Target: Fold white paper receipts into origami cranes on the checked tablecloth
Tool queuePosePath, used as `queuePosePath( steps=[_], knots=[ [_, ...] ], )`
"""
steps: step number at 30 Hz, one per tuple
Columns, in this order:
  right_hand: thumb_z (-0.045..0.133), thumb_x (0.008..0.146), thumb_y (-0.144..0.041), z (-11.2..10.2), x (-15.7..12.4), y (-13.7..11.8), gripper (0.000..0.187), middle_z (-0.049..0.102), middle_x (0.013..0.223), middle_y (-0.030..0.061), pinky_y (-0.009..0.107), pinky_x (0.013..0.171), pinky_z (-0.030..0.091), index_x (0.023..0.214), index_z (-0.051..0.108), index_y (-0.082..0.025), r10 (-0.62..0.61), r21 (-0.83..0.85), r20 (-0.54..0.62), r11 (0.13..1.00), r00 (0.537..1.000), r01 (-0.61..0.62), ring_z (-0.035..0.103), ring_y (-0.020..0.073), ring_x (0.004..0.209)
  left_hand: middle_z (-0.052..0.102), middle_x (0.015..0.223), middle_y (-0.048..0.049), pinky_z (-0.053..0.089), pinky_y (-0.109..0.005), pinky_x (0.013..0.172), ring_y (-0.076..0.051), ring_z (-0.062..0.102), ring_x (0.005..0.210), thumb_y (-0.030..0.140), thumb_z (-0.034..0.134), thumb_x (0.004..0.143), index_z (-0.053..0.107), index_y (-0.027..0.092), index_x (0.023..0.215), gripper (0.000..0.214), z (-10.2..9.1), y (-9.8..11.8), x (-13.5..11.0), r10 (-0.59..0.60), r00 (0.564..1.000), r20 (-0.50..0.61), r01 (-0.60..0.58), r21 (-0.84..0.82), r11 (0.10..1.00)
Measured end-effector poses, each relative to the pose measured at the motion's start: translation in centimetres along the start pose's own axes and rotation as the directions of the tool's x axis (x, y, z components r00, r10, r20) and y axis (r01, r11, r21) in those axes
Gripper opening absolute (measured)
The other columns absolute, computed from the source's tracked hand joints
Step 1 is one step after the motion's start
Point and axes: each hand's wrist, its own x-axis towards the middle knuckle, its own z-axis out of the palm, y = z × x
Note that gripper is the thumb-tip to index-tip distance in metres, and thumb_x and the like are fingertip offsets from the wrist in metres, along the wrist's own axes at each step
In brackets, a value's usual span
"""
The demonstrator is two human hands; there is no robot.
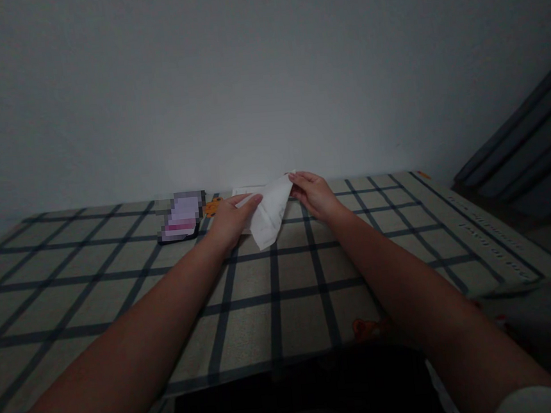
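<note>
A thin white sheet, which looks like a paper tissue, is stretched between my two hands above the table, one corner hanging down. My left hand grips its left side, thumb on top. At the upper right corner, my right hand pinches the tissue between thumb and fingers. Behind it, another flat white piece shows in part; whether it is separate I cannot tell.
A checked cloth covers the table, which meets a plain wall at the back. A phone with a blurred screen lies left of my left hand. Dark curtain folds hang at the right.
</note>
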Motion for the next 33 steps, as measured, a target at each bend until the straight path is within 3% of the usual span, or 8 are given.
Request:
queuePosePath(
  steps=[5,11,20,28,33],
  knots=[
    [0.084,0.062,-0.035,0.0,0.0,-0.1,0.026,0.066,0.082,0.0023,0.03,0.079,0.052,0.071,0.067,-0.018,0.001,0.046,-0.035,0.999,0.999,0.001,0.06,0.014,0.082,0.076,0.095,-0.0125,0.05,-0.029,0.064,-0.02,0.068,0.073,0.051,0.076,0.072,0.076,0.013,0.103,0.049,0.0,-0.1,0.0,0.022,0.997,0.067,-0.022,-0.011,1.0],
    [0.082,0.065,-0.033,0.0,0.1,0.1,0.022,0.066,0.086,0.0023,0.031,0.083,0.051,0.075,0.069,-0.019,0.002,0.058,-0.033,0.998,0.999,0.0,0.061,0.0135,0.083,0.076,0.091,-0.0113,0.048,-0.028,0.063,-0.02,0.067,0.072,0.051,0.074,0.072,0.077,0.013,0.099,0.047,0.0,0.4,-0.2,0.025,0.999,0.02,-0.026,0.069,0.997],
    [0.083,0.063,-0.032,0.1,0.0,-0.1,0.023,0.066,0.084,0.0018,0.03,0.084,0.05,0.074,0.067,-0.019,0.028,0.071,-0.035,0.997,0.999,-0.026,0.06,0.0135,0.083,0.075,0.094,-0.0149,0.05,-0.03,0.064,-0.023,0.068,0.074,0.055,0.073,0.072,0.076,0.011,0.101,0.053,-0.2,-0.7,0.4,0.034,0.999,0.042,-0.036,0.065,0.997],
    [0.085,0.058,-0.038,0.2,0.0,0.0,0.031,0.065,0.08,0.0019,0.028,0.08,0.051,0.071,0.065,-0.019,0.028,0.029,-0.067,0.999,0.997,-0.026,0.059,0.0137,0.08,0.075,0.086,-0.0117,0.046,-0.028,0.059,-0.021,0.065,0.067,0.06,0.07,0.073,0.076,0.012,0.095,0.052,-0.5,-0.8,0.5,0.014,0.997,0.07,-0.023,0.124,0.992],
    [0.083,0.063,-0.037,0.2,0.0,0.0,0.028,0.065,0.082,0.0022,0.029,0.081,0.051,0.072,0.064,-0.019,0.011,0.022,-0.069,1.0,0.998,-0.009,0.06,0.0137,0.081,0.074,0.083,-0.0112,0.044,-0.027,0.057,-0.019,0.063,0.065,0.061,0.067,0.076,0.076,0.013,0.092,0.052,-0.6,-0.9,0.5,0.026,0.996,0.088,-0.039,0.146,0.989]
  ],
)
